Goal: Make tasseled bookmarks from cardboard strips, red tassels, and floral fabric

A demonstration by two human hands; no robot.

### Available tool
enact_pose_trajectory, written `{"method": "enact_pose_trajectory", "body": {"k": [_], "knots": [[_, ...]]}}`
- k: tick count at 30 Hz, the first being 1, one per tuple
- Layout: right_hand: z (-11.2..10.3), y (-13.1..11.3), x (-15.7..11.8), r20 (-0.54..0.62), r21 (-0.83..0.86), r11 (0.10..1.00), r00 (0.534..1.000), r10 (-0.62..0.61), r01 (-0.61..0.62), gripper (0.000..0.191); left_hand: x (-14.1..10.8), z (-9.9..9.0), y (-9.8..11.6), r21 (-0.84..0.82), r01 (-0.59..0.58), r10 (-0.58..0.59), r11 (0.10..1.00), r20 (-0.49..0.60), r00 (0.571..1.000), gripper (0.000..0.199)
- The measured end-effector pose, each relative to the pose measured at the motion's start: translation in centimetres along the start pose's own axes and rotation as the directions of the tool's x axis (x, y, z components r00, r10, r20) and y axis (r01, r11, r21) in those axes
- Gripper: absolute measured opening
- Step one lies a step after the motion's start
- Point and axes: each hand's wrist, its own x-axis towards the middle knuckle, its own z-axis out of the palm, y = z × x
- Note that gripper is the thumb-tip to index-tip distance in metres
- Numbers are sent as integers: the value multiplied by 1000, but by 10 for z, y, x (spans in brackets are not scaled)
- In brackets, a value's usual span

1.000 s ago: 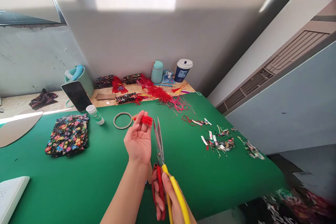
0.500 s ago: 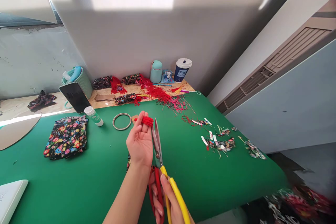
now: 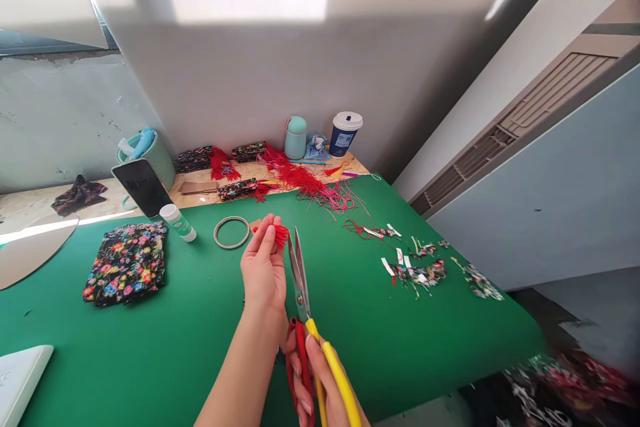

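My left hand [image 3: 265, 270], palm up over the green mat, pinches a bundle of red threads [image 3: 281, 235] between thumb and fingers. The loose ends point right and fan out slightly. Yellow-handled scissors [image 3: 299, 273] are in my right hand [image 3: 325, 380], their blades slightly apart with the tips just right of the threads. Against the same palm my right fingers also hold a tool with red handles [image 3: 300, 373]; its working end cannot be made out. A dark patterned piece is mostly hidden behind my left wrist.
Folded floral cloth [image 3: 127, 263], a glue stick [image 3: 178, 223], a propped phone [image 3: 143, 187] and a ring [image 3: 231, 232] lie to the left. Red tassels [image 3: 305, 180], a bottle [image 3: 295, 138] and a paper cup [image 3: 345, 133] line the back. Fabric scraps [image 3: 417, 273] lie right, near the mat's edge.
My left thumb has moved up onto the red threads, and their ends have spread from a tight bundle. The scissors stay nearly in place, blades still apart.
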Motion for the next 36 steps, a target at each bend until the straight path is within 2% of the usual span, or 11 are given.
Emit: {"method": "enact_pose_trajectory", "body": {"k": [7,12,16,21,24,30,33,36], "knots": [[4,1,-2,-39,-17,1000,999,-1,1,52,2,0,-2,-100,110,-112,989,-20,993,20],[8,-5,-6,-55,-51,999,998,-4,1,51,4,1,-1,-117,110,-115,987,-37,993,21],[14,-15,-8,-44,-65,998,999,-8,5,56,5,0,1,-58,62,-64,996,-44,997,21],[18,-31,-13,-49,-62,997,998,-46,43,58,0,-1,3,105,-111,113,988,-8,994,19],[18,-36,-16,-49,-50,998,998,-36,34,57,-2,-1,4,127,-149,149,981,10,989,19],[16,-25,-10,-50,-23,998,997,-54,53,56,1,0,3,78,-80,80,994,-3,997,18],[17,-23,-9,6,-68,997,999,-33,33,62,3,0,2,37,-51,52,998,-17,999,19],[21,-27,-13,-30,-140,989,998,-57,53,62,5,0,2,-3,-2,2,1000,-35,999,20]]}}
